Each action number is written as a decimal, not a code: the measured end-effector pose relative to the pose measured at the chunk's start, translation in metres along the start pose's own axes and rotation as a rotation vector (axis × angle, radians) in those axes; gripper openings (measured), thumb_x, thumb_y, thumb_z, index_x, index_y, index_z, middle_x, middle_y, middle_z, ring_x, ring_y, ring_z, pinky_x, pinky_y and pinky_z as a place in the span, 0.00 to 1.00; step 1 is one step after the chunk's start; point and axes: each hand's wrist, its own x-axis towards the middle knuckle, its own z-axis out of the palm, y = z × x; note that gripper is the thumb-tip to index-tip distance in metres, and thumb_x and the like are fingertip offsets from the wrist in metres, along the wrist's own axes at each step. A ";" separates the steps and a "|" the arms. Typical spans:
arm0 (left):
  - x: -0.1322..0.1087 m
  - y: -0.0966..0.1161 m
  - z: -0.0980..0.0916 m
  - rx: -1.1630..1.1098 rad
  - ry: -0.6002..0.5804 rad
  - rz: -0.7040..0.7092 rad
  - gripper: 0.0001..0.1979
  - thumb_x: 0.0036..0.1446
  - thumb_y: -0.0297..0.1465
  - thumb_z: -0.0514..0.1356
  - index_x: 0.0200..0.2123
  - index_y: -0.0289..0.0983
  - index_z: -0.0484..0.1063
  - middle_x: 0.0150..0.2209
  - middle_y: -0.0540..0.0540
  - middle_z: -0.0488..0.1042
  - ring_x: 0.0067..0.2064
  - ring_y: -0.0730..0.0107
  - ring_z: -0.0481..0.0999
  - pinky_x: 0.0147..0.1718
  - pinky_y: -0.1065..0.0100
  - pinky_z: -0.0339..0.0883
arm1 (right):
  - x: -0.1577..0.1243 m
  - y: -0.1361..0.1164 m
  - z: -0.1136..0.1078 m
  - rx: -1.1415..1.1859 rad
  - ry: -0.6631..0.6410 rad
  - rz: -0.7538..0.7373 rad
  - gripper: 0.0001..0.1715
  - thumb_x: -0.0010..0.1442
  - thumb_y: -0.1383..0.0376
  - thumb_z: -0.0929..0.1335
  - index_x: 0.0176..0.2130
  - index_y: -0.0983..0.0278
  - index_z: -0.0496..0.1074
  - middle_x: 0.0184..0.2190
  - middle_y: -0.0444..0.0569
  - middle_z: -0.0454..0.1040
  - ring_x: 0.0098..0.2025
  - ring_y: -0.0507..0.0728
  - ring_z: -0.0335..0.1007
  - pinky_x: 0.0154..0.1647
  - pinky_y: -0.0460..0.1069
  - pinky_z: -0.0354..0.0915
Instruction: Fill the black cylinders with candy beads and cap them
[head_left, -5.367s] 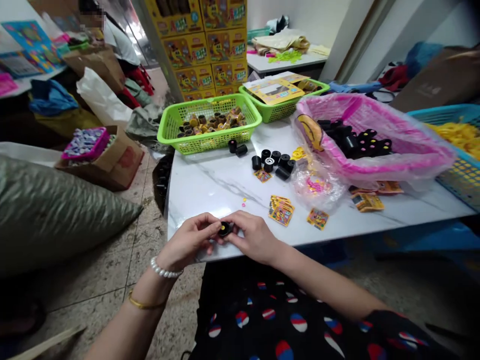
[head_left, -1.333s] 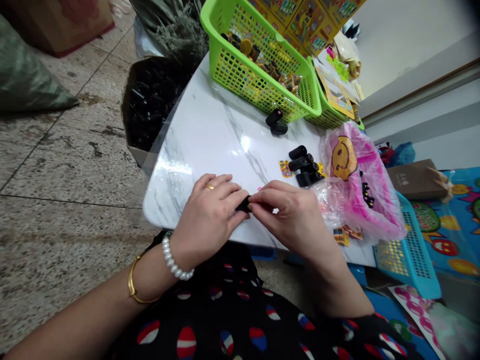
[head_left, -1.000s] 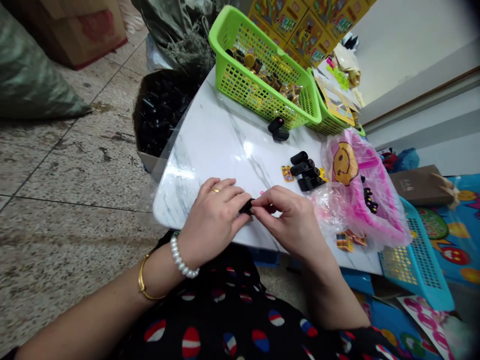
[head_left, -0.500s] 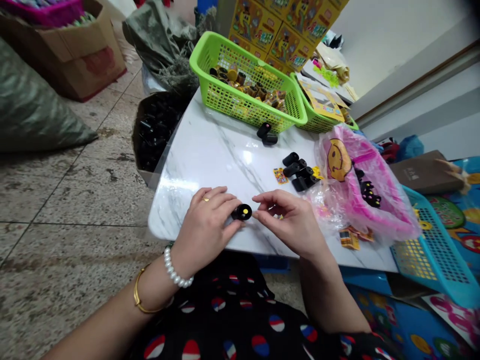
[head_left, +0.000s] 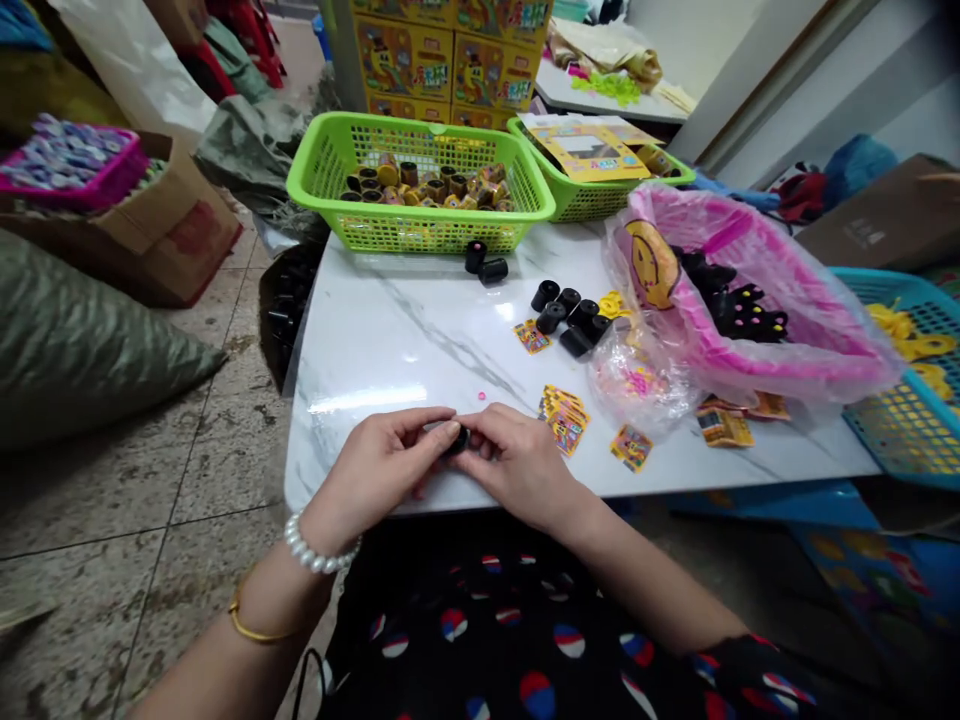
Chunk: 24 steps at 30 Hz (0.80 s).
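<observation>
Black plastic cylinder (head_left: 457,441), small, held between both hands just above the near edge of the counter (head_left: 360,340). Through the head camera I read the left hand (head_left: 386,455) as pinching it, thumb laid along the visible side, fingers curled behind. The right hand (head_left: 517,460) meets it from the other side, thumb and forefinger closed on it; I cannot tell whether a small part also sits between those fingertips. Left wrist: pearl bracelet (head_left: 319,555) and, further up the forearm, gold bangle (head_left: 255,625).

Just beyond the fingers, one pink bead (head_left: 481,396) on the counter. Near the right hand, a fanned stack of printed cards (head_left: 564,420); a further card (head_left: 631,449) to its right. Past these, a cluster of loose black cylinders (head_left: 576,342), some upright, some on their sides, with yellow plastic pieces (head_left: 613,304) behind. Clear plastic bag (head_left: 649,385) beside the cluster, pink bits inside.

Further out: pink basket (head_left: 847,360), lined with clear film, holding black parts with coloured dots. Blue basket (head_left: 896,440) at the right, yellow parts inside. At the back, front green basket (head_left: 427,235) with wrapped cylinders; two black cylinders (head_left: 484,264) stand and lie just in front of it. Second green basket (head_left: 581,205) carries a flat printed carton (head_left: 589,155). Yellow printed boxes (head_left: 405,60) stacked behind. Floor, left: an open carton of black cylinders (head_left: 281,318) and a grey-green sack (head_left: 90,350).
</observation>
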 end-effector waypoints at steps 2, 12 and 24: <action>0.006 0.002 -0.002 -0.121 -0.090 -0.066 0.16 0.56 0.40 0.62 0.45 0.38 0.78 0.21 0.51 0.74 0.15 0.79 0.62 0.12 0.75 0.52 | -0.001 0.003 0.001 0.016 0.017 -0.007 0.09 0.59 0.66 0.71 0.42 0.63 0.74 0.31 0.45 0.72 0.31 0.51 0.68 0.34 0.45 0.65; 0.005 0.005 0.003 -0.184 -0.107 -0.284 0.20 0.55 0.41 0.65 0.47 0.34 0.76 0.21 0.51 0.71 0.18 0.79 0.67 0.13 0.78 0.59 | -0.005 0.011 0.008 0.038 0.056 -0.038 0.07 0.62 0.66 0.67 0.41 0.65 0.72 0.33 0.47 0.71 0.33 0.52 0.66 0.35 0.47 0.62; 0.013 0.007 -0.008 -0.274 -0.222 -0.365 0.26 0.56 0.51 0.60 0.37 0.31 0.73 0.28 0.41 0.78 0.24 0.68 0.78 0.13 0.77 0.63 | -0.006 0.014 0.003 0.163 0.062 -0.066 0.16 0.54 0.69 0.66 0.45 0.66 0.69 0.33 0.44 0.70 0.31 0.51 0.64 0.36 0.46 0.61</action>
